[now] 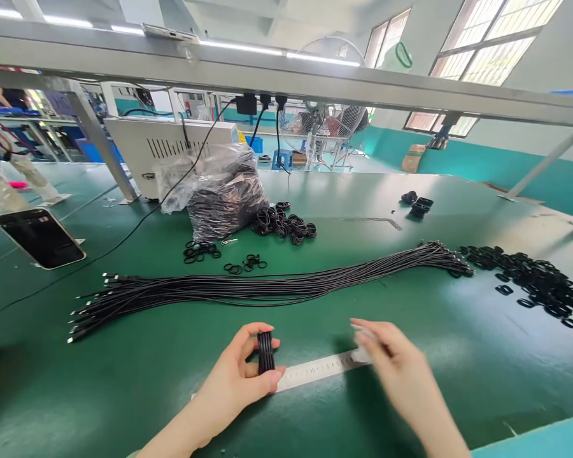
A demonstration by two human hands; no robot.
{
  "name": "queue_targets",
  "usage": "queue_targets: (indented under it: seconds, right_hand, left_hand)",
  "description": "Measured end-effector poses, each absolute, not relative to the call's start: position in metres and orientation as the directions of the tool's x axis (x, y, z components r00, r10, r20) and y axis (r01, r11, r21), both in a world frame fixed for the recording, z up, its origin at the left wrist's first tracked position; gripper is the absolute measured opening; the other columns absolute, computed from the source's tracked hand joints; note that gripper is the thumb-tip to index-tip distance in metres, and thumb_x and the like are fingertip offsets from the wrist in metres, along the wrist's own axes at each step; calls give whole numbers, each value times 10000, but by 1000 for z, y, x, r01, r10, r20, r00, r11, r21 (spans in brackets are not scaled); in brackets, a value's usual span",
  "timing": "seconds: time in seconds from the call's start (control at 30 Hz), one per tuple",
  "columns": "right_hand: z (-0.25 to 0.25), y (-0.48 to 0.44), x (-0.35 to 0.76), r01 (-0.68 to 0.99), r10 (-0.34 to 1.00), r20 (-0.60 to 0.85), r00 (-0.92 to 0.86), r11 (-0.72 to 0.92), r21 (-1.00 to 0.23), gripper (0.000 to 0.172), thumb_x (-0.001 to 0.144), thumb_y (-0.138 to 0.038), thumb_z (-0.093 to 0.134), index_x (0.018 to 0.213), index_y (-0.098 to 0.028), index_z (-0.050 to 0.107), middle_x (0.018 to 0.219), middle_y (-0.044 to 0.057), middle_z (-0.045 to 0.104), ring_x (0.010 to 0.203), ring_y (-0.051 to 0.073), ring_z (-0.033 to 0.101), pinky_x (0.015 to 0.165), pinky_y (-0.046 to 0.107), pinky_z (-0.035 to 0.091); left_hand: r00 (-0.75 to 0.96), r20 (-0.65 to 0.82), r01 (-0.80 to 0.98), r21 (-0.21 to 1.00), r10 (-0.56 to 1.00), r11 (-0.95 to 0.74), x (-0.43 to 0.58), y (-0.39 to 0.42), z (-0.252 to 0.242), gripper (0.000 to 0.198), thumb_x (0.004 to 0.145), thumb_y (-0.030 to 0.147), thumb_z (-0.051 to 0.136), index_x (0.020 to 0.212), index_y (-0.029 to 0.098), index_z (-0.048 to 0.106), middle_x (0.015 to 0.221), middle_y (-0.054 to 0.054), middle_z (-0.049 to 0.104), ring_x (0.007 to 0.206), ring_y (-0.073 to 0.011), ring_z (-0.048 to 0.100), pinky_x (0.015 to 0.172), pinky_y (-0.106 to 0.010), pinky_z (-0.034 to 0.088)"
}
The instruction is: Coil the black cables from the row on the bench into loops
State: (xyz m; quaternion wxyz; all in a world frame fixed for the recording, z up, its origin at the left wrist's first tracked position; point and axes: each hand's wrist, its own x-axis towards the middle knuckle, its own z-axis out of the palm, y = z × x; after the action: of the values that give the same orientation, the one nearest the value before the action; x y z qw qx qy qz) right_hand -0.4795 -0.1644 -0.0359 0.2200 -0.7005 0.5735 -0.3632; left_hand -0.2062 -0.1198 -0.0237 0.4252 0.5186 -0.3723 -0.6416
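Observation:
My left hand (241, 366) is closed round a small coiled black cable (266, 352), held upright between thumb and fingers. Under that thumb lies one end of a white ruler (315, 371), flat on the green table. Over the ruler's far right part, my right hand (394, 359) is smeared by motion, its thumb and forefinger pinched together. A whitish thing (361, 355) shows at those fingertips, too blurred to name. Beyond both hands stretches a long bundle of straight black cables (286, 286) with metal plugs at the left end.
Loose black rings or clips (530, 277) are heaped at the right. Coiled black cables (286, 222) lie beside a plastic-wrapped bag (224, 200) at the back. A phone (41, 237) leans at the left. A metal shelf bar (286, 76) crosses above the table.

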Motion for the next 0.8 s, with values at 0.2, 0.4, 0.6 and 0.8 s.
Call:
queue_targets:
  seconds: [0.2, 0.4, 0.6, 0.8]
  right_hand:
    - [-20, -138, -380, -375, -629, 482, 610, -765, -524, 460, 956, -101, 334, 1388, -211, 444, 1156, 125, 584, 1006, 205, 572, 830, 330, 536]
    - [-19, -131, -414, -431, -601, 470, 647, -796, -424, 538, 902, 2, 292, 1331, -248, 497, 1096, 124, 592, 935, 188, 598, 783, 314, 558]
    - [-4, -138, -387, -443, -528, 463, 712, -850, -287, 422, 935, -36, 321, 1268, -181, 537, 1060, 120, 602, 928, 201, 573, 776, 326, 533]
    - [12, -136, -399, -448, -468, 367, 804, -882, -145, 393, 890, 9, 336, 1058, -181, 637, 964, 93, 620, 790, 197, 539, 684, 326, 494]
  left_hand:
    - [-186, -266, 212, 929, -946, -303, -205, -119, -29, 580, 686, 279, 804, 1162, 267, 473, 1107, -51, 623, 673, -112, 635, 718, -313, 532]
    - [-216, -288, 228, 914, -933, -335, -202, -116, -21, 578, 704, 265, 787, 1188, 292, 472, 1277, -93, 547, 805, -160, 666, 763, -344, 538]
    - [-189, -213, 157, 957, -959, -244, -205, -116, -21, 529, 716, 121, 704, 1173, 266, 481, 1049, -23, 614, 655, -79, 596, 633, -233, 472]
    - [-155, -224, 92, 967, -962, -239, -203, -115, -20, 532, 720, 94, 680, 1174, 269, 469, 1274, -79, 530, 787, -114, 652, 693, -244, 491]
